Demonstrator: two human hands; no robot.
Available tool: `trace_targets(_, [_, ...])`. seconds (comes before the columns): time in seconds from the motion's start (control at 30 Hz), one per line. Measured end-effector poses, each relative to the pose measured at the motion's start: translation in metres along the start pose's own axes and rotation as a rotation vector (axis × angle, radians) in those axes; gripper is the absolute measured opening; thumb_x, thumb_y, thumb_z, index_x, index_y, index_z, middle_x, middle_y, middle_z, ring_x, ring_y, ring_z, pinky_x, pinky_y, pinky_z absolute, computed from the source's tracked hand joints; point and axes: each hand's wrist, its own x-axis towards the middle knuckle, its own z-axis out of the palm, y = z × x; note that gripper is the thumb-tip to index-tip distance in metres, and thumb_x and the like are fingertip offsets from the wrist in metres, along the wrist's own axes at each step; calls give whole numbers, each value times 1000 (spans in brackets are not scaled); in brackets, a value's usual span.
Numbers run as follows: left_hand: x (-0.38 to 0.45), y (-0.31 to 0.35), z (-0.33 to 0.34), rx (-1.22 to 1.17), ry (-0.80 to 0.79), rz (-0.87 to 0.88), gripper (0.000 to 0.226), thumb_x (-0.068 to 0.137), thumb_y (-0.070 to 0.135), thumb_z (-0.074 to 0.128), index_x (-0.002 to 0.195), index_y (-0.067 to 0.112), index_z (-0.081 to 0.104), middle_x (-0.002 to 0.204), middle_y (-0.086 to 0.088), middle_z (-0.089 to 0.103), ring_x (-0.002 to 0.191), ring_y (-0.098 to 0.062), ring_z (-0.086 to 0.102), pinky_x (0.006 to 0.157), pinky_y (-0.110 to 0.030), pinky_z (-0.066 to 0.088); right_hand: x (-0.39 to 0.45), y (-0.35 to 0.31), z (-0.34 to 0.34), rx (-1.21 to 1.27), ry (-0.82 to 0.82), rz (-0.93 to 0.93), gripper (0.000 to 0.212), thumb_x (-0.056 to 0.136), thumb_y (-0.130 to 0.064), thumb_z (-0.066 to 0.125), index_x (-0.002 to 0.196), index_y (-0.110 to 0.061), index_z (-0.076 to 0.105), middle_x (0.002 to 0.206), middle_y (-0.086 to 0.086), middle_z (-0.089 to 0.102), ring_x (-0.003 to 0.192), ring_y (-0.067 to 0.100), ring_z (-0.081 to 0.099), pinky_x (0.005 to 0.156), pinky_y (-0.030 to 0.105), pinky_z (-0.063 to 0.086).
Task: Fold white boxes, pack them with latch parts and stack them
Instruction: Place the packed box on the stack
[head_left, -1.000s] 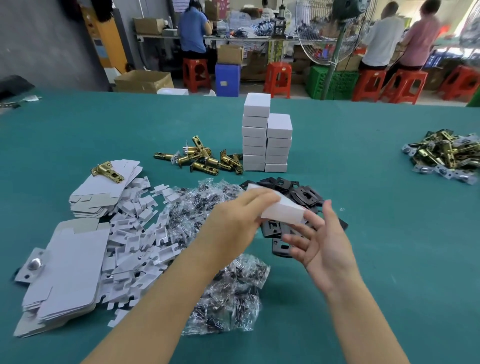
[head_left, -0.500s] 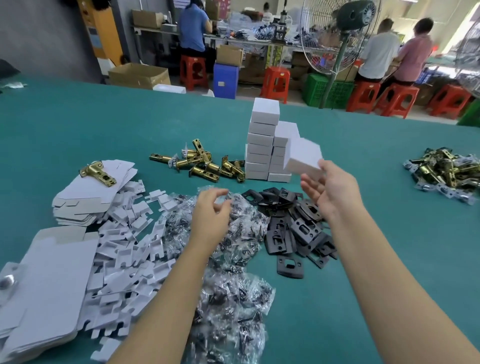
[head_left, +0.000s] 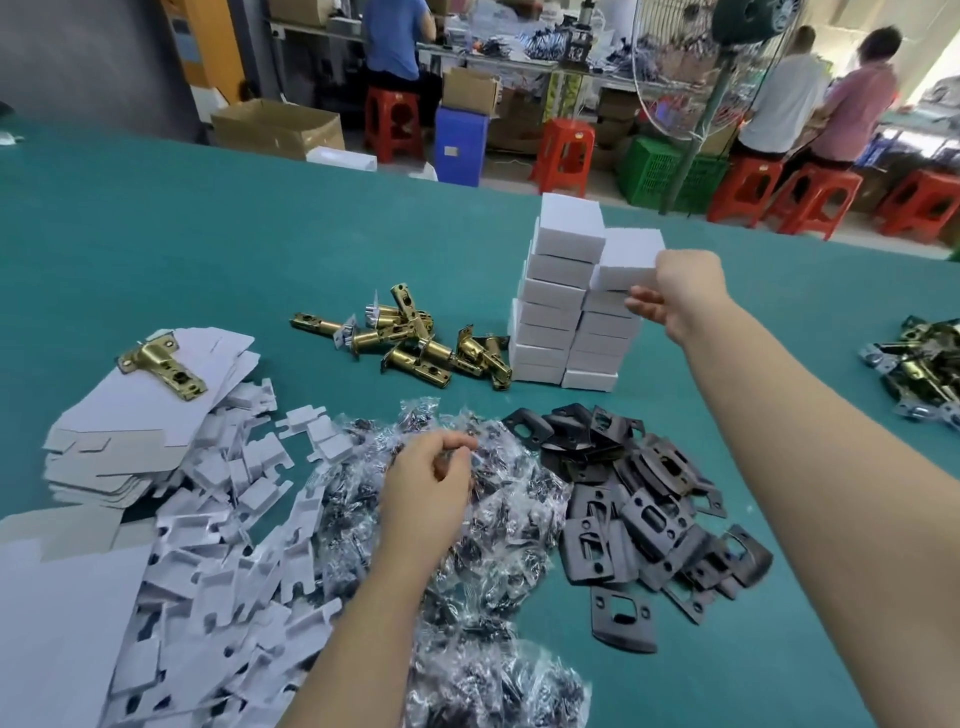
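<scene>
Two stacks of white boxes (head_left: 558, 312) on the green table (head_left: 208, 249), side by side. Right hand (head_left: 680, 291) gripping one closed white box (head_left: 626, 260) at top of the lower stack. Left hand (head_left: 426, 493) well apart, over the plastic screw bags (head_left: 498, 519), fingers curled, pinching at a bag.

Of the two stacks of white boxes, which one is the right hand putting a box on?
The shorter stack, the one on the right. The right hand holds a white box at its top; the taller left stack is untouched.
</scene>
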Motion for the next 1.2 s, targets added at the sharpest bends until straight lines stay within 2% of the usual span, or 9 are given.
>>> trace_targets(0.17, [-3,3,1,85,-17,43,22,100,21,59,91,38,67,82,3,66,61,-11,57,52,-20,47,12,14,2,-252,-1,-138,26,108,-30,37,114,-18,59,81,8,67,44,15,66,38,22,47])
trace_targets(0.3, [-4,4,1,130,-22,49,22,101,22,58,90,40,66,80,6,66,60,-7,55,49,-16,42,18,15,-3,-325,-8,-144,30,106,-27,33,111,-22,63,78,4,64,41,13,65,36,17,42])
trace_targets(0.43, [-5,5,0,129,-22,60,22,101,21,57,91,38,67,81,2,66,62,-12,57,52,-22,45,21,14,-7,-321,-47,-161,42,107,-22,30,142,-20,53,118,5,62,42,13,67,37,21,47])
trace_targets(0.57, [-4,6,0,99,-37,50,22,101,19,57,93,36,68,84,-3,66,69,-26,62,58,-31,51,21,12,-9,-279,-92,-111,46,109,-20,28,154,-13,38,151,17,44,53,25,74,42,27,56])
trace_targets(0.7, [-5,6,0,100,-38,54,22,101,20,56,92,36,68,86,-3,66,66,-18,58,57,-29,49,15,10,-10,-255,-92,-43,49,112,-23,28,158,-7,27,145,29,48,55,30,74,42,26,55])
trace_targets(0.9, [-5,7,-1,110,-37,57,20,101,21,56,94,36,67,86,0,66,66,-14,57,55,-24,46,15,9,-13,-281,-89,-84,48,111,-25,29,156,-8,30,152,21,45,54,28,74,43,27,56])
trace_targets(1.03, [-5,8,-1,134,-45,74,21,101,20,56,94,36,67,86,1,66,65,-13,57,54,-24,46,-8,18,-21,-209,39,-163,41,108,-33,35,136,-9,52,102,5,62,50,15,71,43,26,54])
trace_targets(1.13, [-7,9,-2,162,-47,88,20,100,22,58,91,39,65,85,3,64,60,-8,53,52,-20,44,-56,45,-35,-237,99,-320,21,104,-31,41,103,-25,61,107,3,66,51,6,59,49,27,45])
trace_targets(1.2, [-8,14,-3,225,-46,110,17,98,23,61,90,38,62,84,7,61,59,-4,52,50,-14,40,-105,81,-43,-264,-3,-416,17,103,-29,47,99,-32,63,104,-3,70,64,7,57,58,27,44])
